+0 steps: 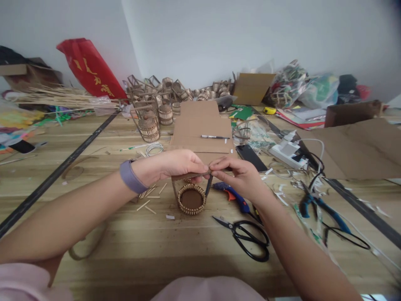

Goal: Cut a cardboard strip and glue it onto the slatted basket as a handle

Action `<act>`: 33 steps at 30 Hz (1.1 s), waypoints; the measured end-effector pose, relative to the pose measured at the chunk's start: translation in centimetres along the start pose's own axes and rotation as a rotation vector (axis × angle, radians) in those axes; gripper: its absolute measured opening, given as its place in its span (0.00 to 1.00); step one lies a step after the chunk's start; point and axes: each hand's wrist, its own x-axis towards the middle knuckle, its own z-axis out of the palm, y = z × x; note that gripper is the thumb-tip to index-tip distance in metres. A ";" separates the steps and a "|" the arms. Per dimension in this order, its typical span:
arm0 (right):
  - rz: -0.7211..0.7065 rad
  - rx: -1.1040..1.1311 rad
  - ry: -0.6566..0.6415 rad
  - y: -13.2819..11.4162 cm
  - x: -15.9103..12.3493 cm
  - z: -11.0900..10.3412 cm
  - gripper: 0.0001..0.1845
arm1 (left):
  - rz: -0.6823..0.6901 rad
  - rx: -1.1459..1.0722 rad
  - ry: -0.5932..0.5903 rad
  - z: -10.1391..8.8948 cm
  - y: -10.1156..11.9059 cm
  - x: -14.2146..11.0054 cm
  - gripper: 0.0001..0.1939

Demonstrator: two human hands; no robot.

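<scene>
A small round basket (pixel 179 201) ringed with short pale sticks stands on the table in front of me, its brown inside facing up. A brown strip (pixel 180 177), apparently the top of its handle frame, runs above it, with a dark upright (pixel 209 187) at the right. My left hand (pixel 184 164) is closed on this strip from the left. My right hand (pixel 239 173) pinches at the strip's right end, its fingertips meeting those of the left. The exact spot between the fingertips is hidden. Short sticks (pixel 153 197) lie left of the basket.
Black scissors (pixel 249 236) and a blue glue gun (pixel 233 194) lie right of the basket. Farther right are pliers (pixel 326 209) and a power strip (pixel 288 152). Cardboard (pixel 200 125), a pen (pixel 215 137) and a phone (pixel 250 157) lie beyond my hands. Several finished baskets (pixel 148 125) stand behind.
</scene>
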 end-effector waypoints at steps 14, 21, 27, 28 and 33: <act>0.315 -0.305 0.453 0.8 -5.9 -6.7 0.12 | 0.016 0.069 0.008 0.5 -0.3 -0.1 0.18; 0.492 -0.759 0.192 2.4 -12.1 -7.6 0.10 | 0.050 0.118 0.015 0.5 -0.5 -0.2 0.18; 0.577 -0.760 -0.013 1.9 -12.2 -4.8 0.11 | 0.073 0.181 0.041 0.4 -1.0 0.0 0.19; 0.578 -0.767 -0.042 1.5 -12.1 -4.5 0.11 | 0.075 0.190 0.038 0.4 -1.0 0.0 0.19; 0.648 -0.790 -0.378 -0.3 -13.7 -2.4 0.06 | 0.073 0.198 0.026 0.4 -0.7 -0.3 0.19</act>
